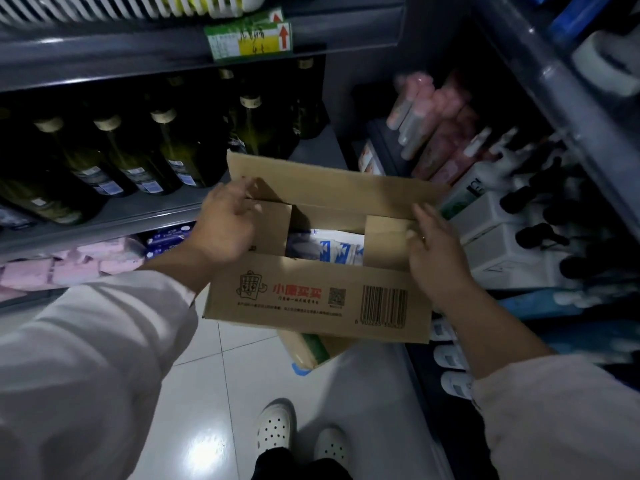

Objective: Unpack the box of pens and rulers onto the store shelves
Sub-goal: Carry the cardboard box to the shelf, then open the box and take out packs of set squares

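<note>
A brown cardboard box (311, 299) with red print and a barcode sits at waist height in front of me, its top flaps partly open. White and blue packets (329, 249) show through the gap inside. My left hand (225, 226) rests on the left inner flap, fingers curled over its far edge. My right hand (433, 247) lies flat with straight fingers against the right end, by the right inner flap. Under the box a second carton (311, 351) peeks out.
Dark green bottles (138, 157) fill the grey shelf on the left, with pink packs (69, 268) below. Spray bottles and white cartons (502, 216) crowd the right-hand shelves. White tiled floor and my white clogs (273, 427) lie below.
</note>
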